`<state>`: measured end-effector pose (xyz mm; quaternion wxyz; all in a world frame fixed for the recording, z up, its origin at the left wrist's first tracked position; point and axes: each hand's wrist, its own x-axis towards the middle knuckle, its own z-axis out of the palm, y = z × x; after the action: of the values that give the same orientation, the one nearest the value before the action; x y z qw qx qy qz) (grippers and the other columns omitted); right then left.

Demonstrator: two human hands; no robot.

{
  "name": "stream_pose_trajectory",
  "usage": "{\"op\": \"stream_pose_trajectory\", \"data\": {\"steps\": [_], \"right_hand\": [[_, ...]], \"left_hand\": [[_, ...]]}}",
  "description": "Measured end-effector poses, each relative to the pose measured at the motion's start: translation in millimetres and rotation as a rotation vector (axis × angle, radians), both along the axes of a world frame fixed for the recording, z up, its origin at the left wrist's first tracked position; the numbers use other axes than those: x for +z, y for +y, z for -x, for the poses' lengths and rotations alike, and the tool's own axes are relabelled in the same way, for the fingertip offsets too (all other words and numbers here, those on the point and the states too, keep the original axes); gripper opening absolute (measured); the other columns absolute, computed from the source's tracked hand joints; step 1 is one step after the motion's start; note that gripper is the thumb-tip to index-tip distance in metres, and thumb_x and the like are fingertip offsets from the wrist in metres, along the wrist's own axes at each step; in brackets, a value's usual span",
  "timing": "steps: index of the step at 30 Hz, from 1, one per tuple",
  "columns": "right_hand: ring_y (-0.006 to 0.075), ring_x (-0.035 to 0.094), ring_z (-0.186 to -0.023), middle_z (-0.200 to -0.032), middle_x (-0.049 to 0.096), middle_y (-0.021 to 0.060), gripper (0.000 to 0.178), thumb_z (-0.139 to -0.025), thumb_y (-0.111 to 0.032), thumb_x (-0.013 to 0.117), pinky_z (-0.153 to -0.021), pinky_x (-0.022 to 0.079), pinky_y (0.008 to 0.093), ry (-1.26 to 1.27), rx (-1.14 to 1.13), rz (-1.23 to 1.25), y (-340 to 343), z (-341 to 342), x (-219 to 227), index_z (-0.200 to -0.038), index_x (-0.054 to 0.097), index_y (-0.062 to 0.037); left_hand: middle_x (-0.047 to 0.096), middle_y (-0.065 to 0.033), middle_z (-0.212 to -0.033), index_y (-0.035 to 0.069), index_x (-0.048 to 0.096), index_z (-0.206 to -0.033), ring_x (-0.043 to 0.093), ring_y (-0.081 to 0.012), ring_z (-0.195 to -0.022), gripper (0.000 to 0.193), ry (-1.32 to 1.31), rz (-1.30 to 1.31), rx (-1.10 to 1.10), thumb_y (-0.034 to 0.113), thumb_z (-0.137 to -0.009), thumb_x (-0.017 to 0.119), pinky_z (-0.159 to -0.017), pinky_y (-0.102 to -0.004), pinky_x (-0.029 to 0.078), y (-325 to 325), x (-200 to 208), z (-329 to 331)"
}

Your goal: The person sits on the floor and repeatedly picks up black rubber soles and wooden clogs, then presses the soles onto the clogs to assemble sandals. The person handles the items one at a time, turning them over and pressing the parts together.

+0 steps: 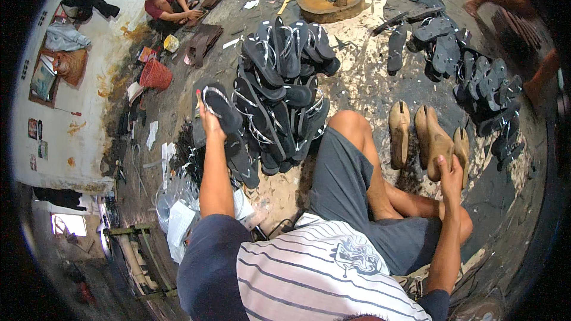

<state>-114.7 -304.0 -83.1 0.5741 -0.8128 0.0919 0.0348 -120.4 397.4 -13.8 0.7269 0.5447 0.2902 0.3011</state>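
Observation:
My left hand [210, 123] grips a black sandal [221, 109] with a light strap, at the left edge of a big heap of similar black sandals [276, 122]. The fingers are mostly behind the sole. On the other side, my right hand [451, 172] is closed around the near end of a wooden shoe last [440, 142], a pale tan foot form. More lasts lie beside it: one wooden last [399, 134] to its left, with a slot in its far end, and another last [461, 145] partly hidden behind my right hand.
More black sandals [488, 80] lie in a row at the right, near another person's arm [502, 3]. A round wooden block [330, 3] stands at the back. Far left, a person [169, 3] sits by a red basket [156, 74]. Plastic bags [178, 217] lie beside my left arm.

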Motion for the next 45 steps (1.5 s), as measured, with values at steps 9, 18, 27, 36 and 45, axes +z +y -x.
{"op": "stream_pose_trajectory", "data": {"steps": [9,18,27,36,45], "right_hand": [[0.0403,0.066,-0.104,-0.112,0.068,0.0254,0.046,-0.089,-0.039,0.066,-0.090,0.050,0.0489,0.234,0.036,0.711,-64,-53,-59,-0.118,0.069,-0.0043],[0.0314,0.070,-0.084,-0.091,0.073,0.0182,0.040,-0.093,-0.039,0.063,-0.079,0.051,0.0419,-0.078,-0.998,-0.111,-204,-174,-133,-0.097,0.073,0.0002],[0.0188,0.060,-0.061,-0.085,0.060,0.0130,0.049,-0.097,-0.020,0.064,-0.045,0.049,0.0318,-0.256,-1.342,-1.058,-221,-239,-109,-0.130,0.035,0.0030],[0.0196,0.067,-0.074,-0.089,0.067,0.0102,0.013,-0.095,-0.016,0.058,-0.066,0.061,0.0363,-0.417,-0.670,-1.409,-137,-130,0,-0.095,0.059,-0.0030],[0.0116,0.064,-0.091,-0.102,0.062,0.0053,0.064,-0.096,-0.023,0.069,-0.080,0.055,0.0297,0.130,0.178,-0.675,115,88,56,-0.143,0.033,-0.0008]], "left_hand": [[0.042,-0.0195,-0.152,-0.002,0.040,-0.146,0.046,-0.0374,-0.134,0.073,0.756,-0.269,-0.111,0.056,-0.101,0.040,-0.113,-0.0489,0.033,19,-104,74],[0.042,-0.0236,-0.150,-0.002,0.035,-0.149,0.041,-0.0400,-0.138,0.070,0.230,-1.586,-0.038,0.040,-0.098,0.060,-0.114,-0.0477,0.032,-159,-46,-31],[0.034,-0.0275,-0.153,0.003,0.042,-0.147,0.036,-0.0441,-0.140,0.086,0.734,-1.503,-0.060,0.057,-0.086,0.069,-0.113,-0.0509,0.034,-137,-26,-13],[0.047,-0.0190,-0.147,0.001,0.048,-0.143,0.045,-0.0333,-0.135,0.049,0.167,-1.306,-0.314,0.019,-0.098,0.058,-0.113,-0.0426,0.034,-213,31,-68],[0.055,-0.0106,-0.139,0.006,0.048,-0.145,0.057,-0.0166,-0.116,0.050,-0.227,-0.853,-1.012,0.016,-0.098,0.063,-0.097,-0.0298,0.047,-413,40,-80]]}}
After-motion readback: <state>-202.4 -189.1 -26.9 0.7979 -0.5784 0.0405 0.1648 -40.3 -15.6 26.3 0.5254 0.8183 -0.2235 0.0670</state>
